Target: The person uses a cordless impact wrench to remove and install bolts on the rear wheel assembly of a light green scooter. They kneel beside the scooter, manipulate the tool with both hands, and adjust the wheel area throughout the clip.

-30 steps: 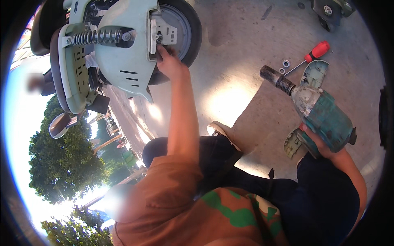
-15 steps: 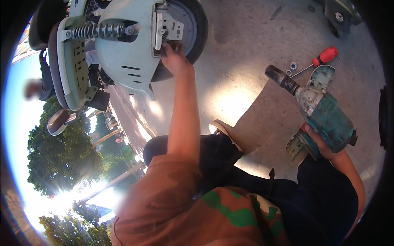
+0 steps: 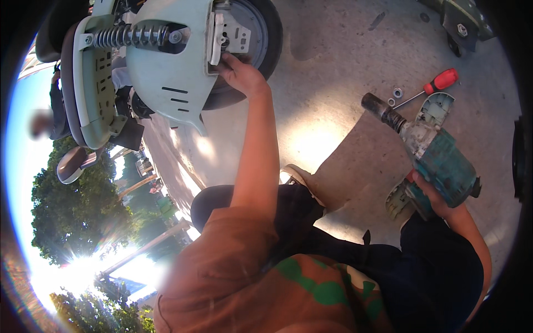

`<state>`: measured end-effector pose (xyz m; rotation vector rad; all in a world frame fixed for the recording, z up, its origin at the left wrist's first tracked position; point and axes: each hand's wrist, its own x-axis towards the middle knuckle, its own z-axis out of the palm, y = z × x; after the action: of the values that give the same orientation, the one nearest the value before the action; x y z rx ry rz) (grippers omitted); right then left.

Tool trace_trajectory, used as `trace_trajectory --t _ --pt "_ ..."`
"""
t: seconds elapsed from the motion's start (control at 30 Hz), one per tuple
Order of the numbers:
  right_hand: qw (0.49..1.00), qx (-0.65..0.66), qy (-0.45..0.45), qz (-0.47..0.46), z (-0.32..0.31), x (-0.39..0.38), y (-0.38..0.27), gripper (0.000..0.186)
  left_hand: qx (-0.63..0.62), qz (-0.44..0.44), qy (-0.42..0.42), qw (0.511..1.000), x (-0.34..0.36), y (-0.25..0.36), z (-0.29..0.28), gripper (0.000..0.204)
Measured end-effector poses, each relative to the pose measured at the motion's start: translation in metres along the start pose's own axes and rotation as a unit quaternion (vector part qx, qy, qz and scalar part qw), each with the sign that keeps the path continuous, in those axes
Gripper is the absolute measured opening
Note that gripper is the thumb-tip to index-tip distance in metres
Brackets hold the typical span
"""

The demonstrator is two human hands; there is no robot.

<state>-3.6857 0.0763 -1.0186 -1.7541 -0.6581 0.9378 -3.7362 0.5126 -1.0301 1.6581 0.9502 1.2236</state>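
Teal impact wrench (image 3: 441,161) gripped, left hand (image 3: 242,76) at the wheel (image 3: 272,41)

Well right of the wheel, the right hand (image 3: 436,195) closes its fingers around the wrench's handle. Beside the wheel's white bracket (image 3: 237,38), the left fingers curl; whether they grip anything cannot be told. A red screwdriver (image 3: 442,81) lies right of the wheel.

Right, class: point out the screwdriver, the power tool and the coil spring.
Screwdriver (image 3: 438,82), head view, on red handle.
Power tool (image 3: 442,160), head view, on teal housing.
Coil spring (image 3: 131,36), head view, middle coils.

Open floor (image 3: 327,83) between, wheel (image 3: 259,39) left, power tool (image 3: 444,161) right
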Motion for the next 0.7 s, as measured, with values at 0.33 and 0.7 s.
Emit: trace_trajectory --t 0.33,0.7 --pt "0.998 0.048 -0.029 0.014 0.015 0.008 0.006 0.021 0.079 0.036 -0.028 0.996 0.008 -0.009 -0.008 0.034" --pt "0.998 0.026 -0.056 0.003 0.011 0.007 0.008 0.022 0.093 0.103 0.062 0.988 0.009 -0.009 0.009 0.05"
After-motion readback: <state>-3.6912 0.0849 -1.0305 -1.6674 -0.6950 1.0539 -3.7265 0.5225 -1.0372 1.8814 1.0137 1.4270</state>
